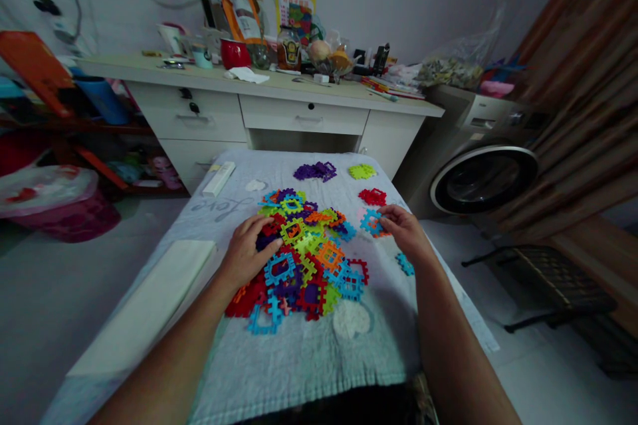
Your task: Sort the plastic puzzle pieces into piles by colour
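Note:
A heap of colourful plastic interlocking pieces (pixel 304 255) lies in the middle of the cloth-covered table (pixel 389 332). They are notched squares in red, blue, green, orange and purple, many with cut-out centres. My left hand (pixel 249 252) rests against the heap's left side, thumb and fingers apart, near red and purple pieces. To the right of the heap, my right hand (pixel 406 232) pinches a blue interlocking piece (pixel 370 221) at its edge. An orange piece shows just under it. Sorted apart are purple pieces (pixel 315 171), green pieces (pixel 361 171), red pieces (pixel 372 197) and a blue piece (pixel 405 264).
A long white box (pixel 149 305) and a smaller white box (pixel 219 179) lie along the table's left side. Behind stands a white desk (pixel 304 113) with jars and bags on it. A washing machine (pixel 478 153) and a black stool (pixel 553 272) are at right.

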`<action>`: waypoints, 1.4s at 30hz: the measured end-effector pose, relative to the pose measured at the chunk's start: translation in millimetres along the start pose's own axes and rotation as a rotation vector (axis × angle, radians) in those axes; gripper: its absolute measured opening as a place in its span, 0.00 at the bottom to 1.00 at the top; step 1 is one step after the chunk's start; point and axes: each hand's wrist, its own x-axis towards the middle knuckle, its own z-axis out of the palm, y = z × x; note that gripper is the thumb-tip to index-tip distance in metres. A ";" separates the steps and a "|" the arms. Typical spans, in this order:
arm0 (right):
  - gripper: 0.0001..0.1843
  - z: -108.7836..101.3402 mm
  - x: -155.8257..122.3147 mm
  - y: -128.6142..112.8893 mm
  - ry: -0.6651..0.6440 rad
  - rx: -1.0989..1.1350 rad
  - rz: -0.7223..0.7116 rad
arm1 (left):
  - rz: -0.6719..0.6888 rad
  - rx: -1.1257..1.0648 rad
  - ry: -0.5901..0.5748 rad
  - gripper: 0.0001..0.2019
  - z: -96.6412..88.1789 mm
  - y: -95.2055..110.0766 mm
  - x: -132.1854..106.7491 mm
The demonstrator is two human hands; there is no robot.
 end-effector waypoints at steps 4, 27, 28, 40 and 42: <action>0.16 -36.2 -10.9 3.1 0.021 -0.174 0.066 | 0.026 -0.008 0.010 0.24 1.3 -1.3 0.5; 0.10 -72.8 -34.0 39.5 0.228 -0.824 0.077 | -0.008 -0.008 -0.001 0.25 -0.2 0.0 1.0; 0.10 -64.6 -31.5 34.8 0.218 -0.833 0.047 | -0.010 -0.011 -0.001 0.25 0.0 0.0 1.2; 0.32 64.4 18.5 6.4 -0.255 -0.956 -0.101 | -0.037 -0.032 0.007 0.24 1.9 -1.0 0.2; 0.32 71.5 20.4 12.7 -0.233 -0.965 -0.072 | -0.043 -0.037 0.003 0.25 2.3 -1.0 0.6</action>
